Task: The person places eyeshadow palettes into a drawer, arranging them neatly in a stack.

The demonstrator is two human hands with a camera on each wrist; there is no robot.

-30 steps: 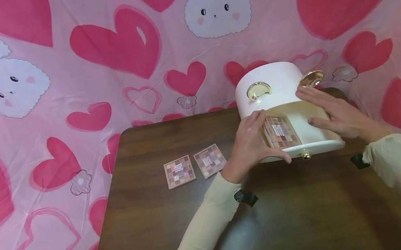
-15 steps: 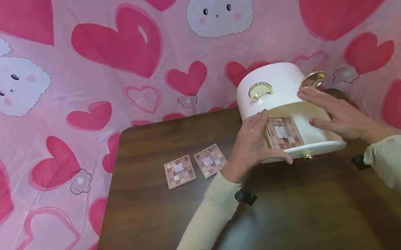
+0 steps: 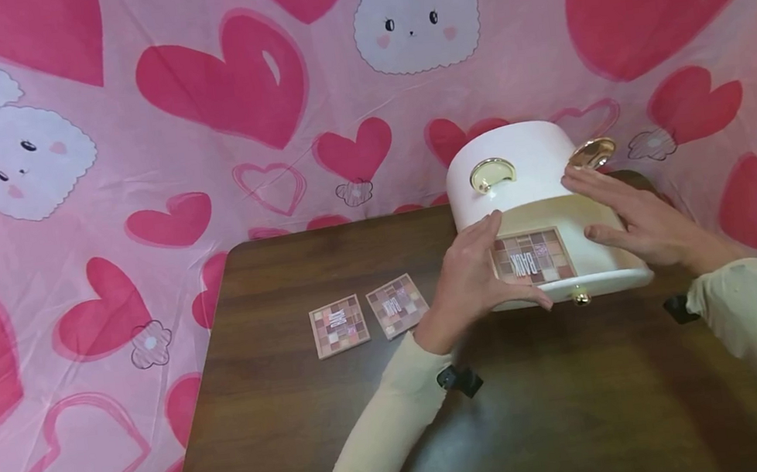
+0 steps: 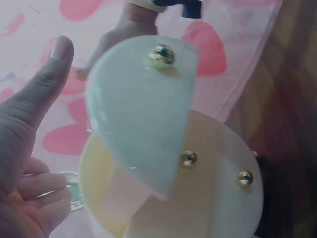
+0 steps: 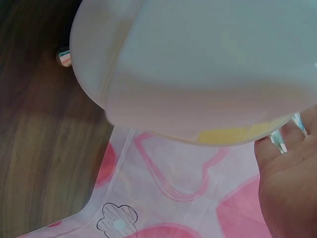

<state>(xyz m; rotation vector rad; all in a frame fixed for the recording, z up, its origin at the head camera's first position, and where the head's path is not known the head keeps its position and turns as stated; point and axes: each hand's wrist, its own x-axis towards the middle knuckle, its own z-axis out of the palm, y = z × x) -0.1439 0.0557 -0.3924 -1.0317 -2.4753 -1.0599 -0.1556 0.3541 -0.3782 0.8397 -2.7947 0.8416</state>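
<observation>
1. Left grip (image 4: 17, 148), a bare hand: thumb straight and raised, other fingers loosely bent.
2. Beside it, pale box (image 4: 237, 203); its rounded drawer panel (image 4: 138, 114) juts toward the camera, one gold knob (image 4: 162, 57) near the top.
3. Two more gold knobs (image 4: 244, 178) on the box face.
4. Right grip (image 4: 124, 32) beyond the panel, partly hidden.
5. Heart-print cloth (image 4: 247, 44) behind; dark desk (image 4: 282, 99) at right.

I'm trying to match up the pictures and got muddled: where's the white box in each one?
Head: the white box is right of the middle.
Left wrist: the white box fills the middle, running down to the bottom edge.
Right wrist: the white box covers much of the top, cut off by the edge.
Shared landmark: the pink heart cloth.
</observation>
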